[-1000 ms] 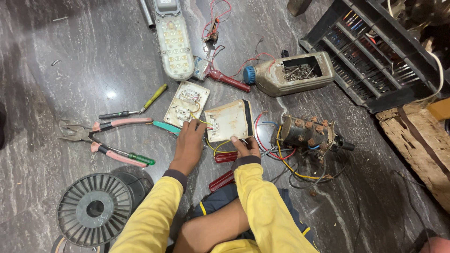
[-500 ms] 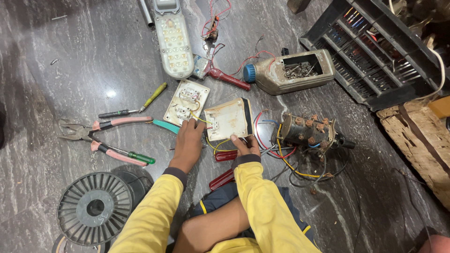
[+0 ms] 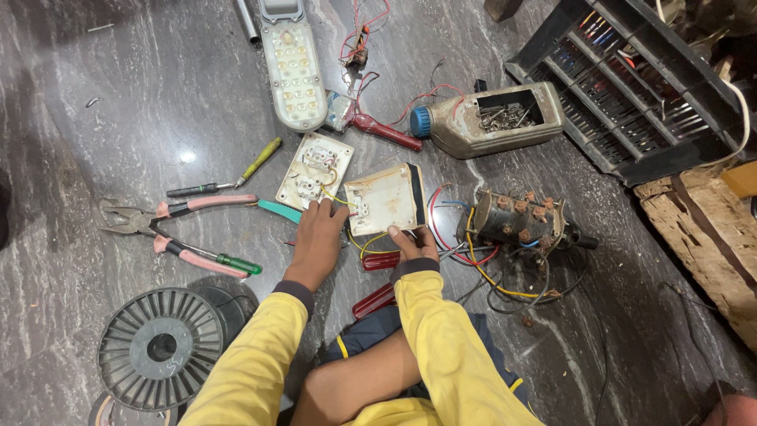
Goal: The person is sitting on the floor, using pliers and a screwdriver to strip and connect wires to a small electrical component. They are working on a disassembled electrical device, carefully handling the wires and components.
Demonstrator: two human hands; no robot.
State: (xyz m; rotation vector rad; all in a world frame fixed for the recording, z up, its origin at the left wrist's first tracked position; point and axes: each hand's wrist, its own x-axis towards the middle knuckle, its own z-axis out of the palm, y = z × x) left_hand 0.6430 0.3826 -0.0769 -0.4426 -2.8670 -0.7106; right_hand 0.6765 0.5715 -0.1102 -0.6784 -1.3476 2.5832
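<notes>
I'm sitting on the dark marble floor (image 3: 118, 79) with both arms in yellow sleeves stretched out over the work. My left hand (image 3: 317, 241) is lying knuckles-up, its fingertips touching the left edge of the cream switch box (image 3: 384, 199) where the yellow wire (image 3: 335, 197) is running in; whether those fingers are pinching the wire I cannot tell, since the back of my hand is hiding them. My right hand (image 3: 415, 243) is curling loosely against the bottom edge of the same box, the thumb pressing on its rim, not fully closed (the palm side is out of sight).

The box is lying face-up and slightly tilted, right in front of me between my two hands. Just beside it on the left, the open switch plate (image 3: 314, 170) is showing its wiring, joined to the box by that yellow wire. A teal-handled tool (image 3: 280, 211) is poking out by my left fingers. Further left, the pink-handled pliers (image 3: 169, 229) are lying with a green screwdriver (image 3: 229, 260) across them. To the right of the box, a rusty terminal block (image 3: 516, 221) is sitting in a tangle of coloured wires. Beyond, a cut-open jug (image 3: 489, 118) is holding screws, near a black crate (image 3: 631, 95). A grey spool (image 3: 162, 347) is resting by my left elbow.
</notes>
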